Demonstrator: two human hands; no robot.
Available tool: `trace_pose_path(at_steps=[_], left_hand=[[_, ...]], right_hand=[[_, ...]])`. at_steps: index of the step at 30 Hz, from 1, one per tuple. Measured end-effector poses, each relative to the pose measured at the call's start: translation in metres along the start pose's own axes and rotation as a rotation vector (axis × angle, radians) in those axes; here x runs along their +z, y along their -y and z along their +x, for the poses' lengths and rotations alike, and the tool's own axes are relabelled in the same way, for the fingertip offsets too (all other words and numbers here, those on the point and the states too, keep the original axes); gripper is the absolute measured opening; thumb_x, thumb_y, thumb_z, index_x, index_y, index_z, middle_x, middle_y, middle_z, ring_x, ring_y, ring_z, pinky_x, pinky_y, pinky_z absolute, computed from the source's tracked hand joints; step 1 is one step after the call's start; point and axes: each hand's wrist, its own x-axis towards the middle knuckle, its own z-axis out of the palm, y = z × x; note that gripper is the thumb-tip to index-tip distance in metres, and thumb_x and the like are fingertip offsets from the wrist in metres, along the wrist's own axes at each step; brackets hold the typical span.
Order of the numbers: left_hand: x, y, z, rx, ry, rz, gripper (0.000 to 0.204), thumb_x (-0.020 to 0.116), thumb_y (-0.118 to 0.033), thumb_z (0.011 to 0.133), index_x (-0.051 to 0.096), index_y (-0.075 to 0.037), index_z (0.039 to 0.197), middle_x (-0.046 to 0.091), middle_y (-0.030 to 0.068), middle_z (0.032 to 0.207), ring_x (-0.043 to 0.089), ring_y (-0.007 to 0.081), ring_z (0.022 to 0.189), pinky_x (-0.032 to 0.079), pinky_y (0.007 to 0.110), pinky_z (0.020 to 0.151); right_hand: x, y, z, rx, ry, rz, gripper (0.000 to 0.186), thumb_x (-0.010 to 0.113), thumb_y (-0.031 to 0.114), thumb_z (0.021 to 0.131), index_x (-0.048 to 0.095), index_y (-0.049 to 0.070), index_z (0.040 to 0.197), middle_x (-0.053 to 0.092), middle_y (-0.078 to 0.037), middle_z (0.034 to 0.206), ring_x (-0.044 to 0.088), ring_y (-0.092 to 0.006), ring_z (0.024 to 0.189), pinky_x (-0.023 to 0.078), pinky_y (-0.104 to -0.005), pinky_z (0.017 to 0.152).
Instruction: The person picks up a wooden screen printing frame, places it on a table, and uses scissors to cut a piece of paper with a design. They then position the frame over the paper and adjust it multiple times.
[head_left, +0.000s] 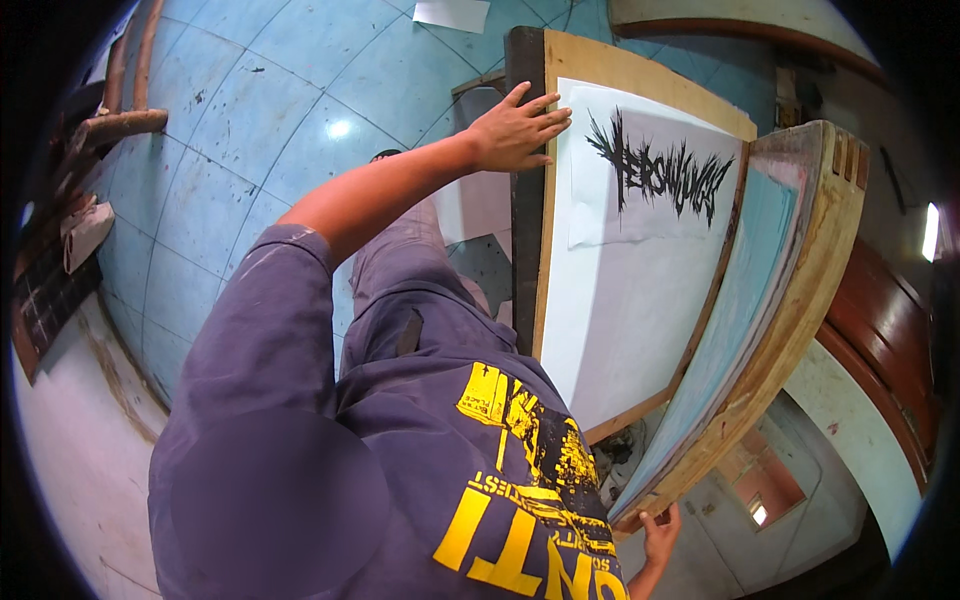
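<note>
My left hand (515,130) is open, fingers spread. It lies over the dark left edge of a wooden board (650,65), with its fingertips at the margin of a white paper sheet (620,330). On the upper part of the board is a sheet printed with black spiky lettering (665,170). A wooden screen-printing frame (800,310) with bluish mesh (720,310) stands tilted up along the board's right side. My right hand (660,535) is closed on the near lower corner of this frame; its fingertips are partly hidden.
Blue floor tiles (290,110) spread at the left, with a wooden chair-like piece (115,128) at the far left. A white sheet (452,14) lies on the floor at the top. Reddish-brown wooden furniture (880,330) stands beyond the frame. My legs are close to the board's left side.
</note>
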Motion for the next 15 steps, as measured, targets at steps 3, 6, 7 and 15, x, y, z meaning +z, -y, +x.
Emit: trace_pose_path(at_steps=[3,6,7,15], left_hand=[[-0.001,-0.001,0.001,-0.013,0.010,0.030,0.062,0.049,-0.046,0.092,0.039,-0.010,0.141,0.035,0.0045,0.148,0.024,0.0224,0.140,0.016,0.055,0.113],[0.000,0.003,0.006,-0.022,0.004,0.057,0.061,0.050,-0.044,0.091,0.039,-0.011,0.141,0.035,0.0042,0.148,0.025,0.0221,0.140,0.017,0.055,0.112],[0.000,0.003,0.006,-0.025,0.006,0.055,0.061,0.051,-0.044,0.091,0.039,-0.012,0.142,0.035,0.0041,0.148,0.025,0.0220,0.140,0.017,0.055,0.112],[0.000,0.003,0.008,-0.031,0.028,0.076,0.065,0.052,-0.045,0.089,0.037,-0.011,0.143,0.033,0.0045,0.150,0.027,0.0217,0.139,0.020,0.057,0.109]], right_hand=[[0.012,0.020,0.000,0.012,-0.016,0.005,0.042,0.068,0.001,0.076,0.052,-0.003,0.114,0.059,-0.006,0.105,0.057,-0.0156,0.094,0.046,-0.0288,0.084],[0.017,0.018,0.008,-0.015,-0.015,0.042,0.045,0.071,0.002,0.077,0.052,-0.003,0.117,0.060,-0.008,0.106,0.058,-0.0168,0.095,0.046,-0.0297,0.084],[0.016,0.014,0.007,-0.024,-0.008,0.054,0.046,0.072,0.002,0.077,0.052,-0.003,0.119,0.060,-0.009,0.107,0.059,-0.0173,0.096,0.046,-0.0301,0.085],[0.014,0.002,0.008,-0.017,0.009,0.026,0.043,0.071,0.003,0.077,0.052,-0.003,0.115,0.060,-0.008,0.104,0.058,-0.0168,0.095,0.046,-0.0299,0.084]])
